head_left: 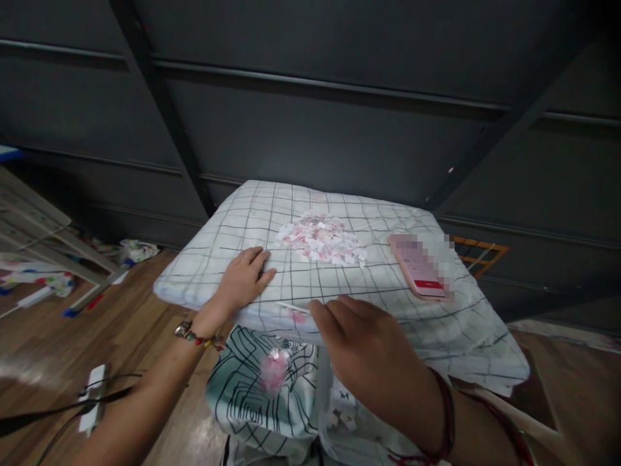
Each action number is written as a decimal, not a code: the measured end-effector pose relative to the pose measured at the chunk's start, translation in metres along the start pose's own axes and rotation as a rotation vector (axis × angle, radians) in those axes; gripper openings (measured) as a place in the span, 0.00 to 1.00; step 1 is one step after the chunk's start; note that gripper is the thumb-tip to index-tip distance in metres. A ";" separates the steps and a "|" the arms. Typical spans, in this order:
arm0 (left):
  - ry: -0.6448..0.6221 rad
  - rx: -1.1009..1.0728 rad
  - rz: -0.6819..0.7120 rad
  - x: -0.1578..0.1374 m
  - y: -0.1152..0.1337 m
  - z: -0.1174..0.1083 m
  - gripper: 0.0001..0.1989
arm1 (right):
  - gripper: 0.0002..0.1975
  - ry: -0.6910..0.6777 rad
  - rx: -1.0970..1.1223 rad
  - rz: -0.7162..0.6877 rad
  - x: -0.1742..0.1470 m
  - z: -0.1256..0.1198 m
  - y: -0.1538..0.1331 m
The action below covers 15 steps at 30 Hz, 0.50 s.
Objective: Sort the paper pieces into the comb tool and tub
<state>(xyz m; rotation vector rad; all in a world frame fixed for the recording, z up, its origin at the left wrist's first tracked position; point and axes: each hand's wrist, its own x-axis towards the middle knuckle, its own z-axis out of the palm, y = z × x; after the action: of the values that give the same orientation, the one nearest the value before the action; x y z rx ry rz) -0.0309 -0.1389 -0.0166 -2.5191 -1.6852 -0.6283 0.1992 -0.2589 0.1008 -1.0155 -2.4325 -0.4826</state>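
My left hand [246,275] lies on the white checked cloth [233,223] over a small table, fingers stretched out and holding nothing. To its right is a heap of small white and pink paper-like scraps [323,241]. My right hand [361,333] is closed around a thin white stick-like tool [291,307] that points left over the cloth's near edge. A small pink patch shows beside the tool, too blurred to name. Below the edge, a blurred pink-and-white clump [274,370] appears in front of green and white patterned fabric [242,401].
A phone [422,275] with its screen lit lies on the cloth at the right. Under my right hand is a clear plastic container [325,395] with white scraps inside. A power strip [93,398] with cables lies on the wooden floor at left. A dark panelled wall [310,136] stands behind.
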 end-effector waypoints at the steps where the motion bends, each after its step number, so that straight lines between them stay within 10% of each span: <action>1: -0.005 -0.004 -0.005 0.000 0.000 -0.001 0.23 | 0.13 0.000 0.014 -0.011 0.000 -0.001 -0.002; 15: -0.065 0.005 -0.027 -0.001 0.006 -0.006 0.24 | 0.14 0.012 0.049 -0.017 -0.010 -0.009 0.027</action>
<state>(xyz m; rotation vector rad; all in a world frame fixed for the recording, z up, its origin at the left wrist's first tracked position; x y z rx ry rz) -0.0277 -0.1438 -0.0106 -2.5442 -1.7413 -0.5494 0.2282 -0.2509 0.1067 -0.9696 -2.4326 -0.4316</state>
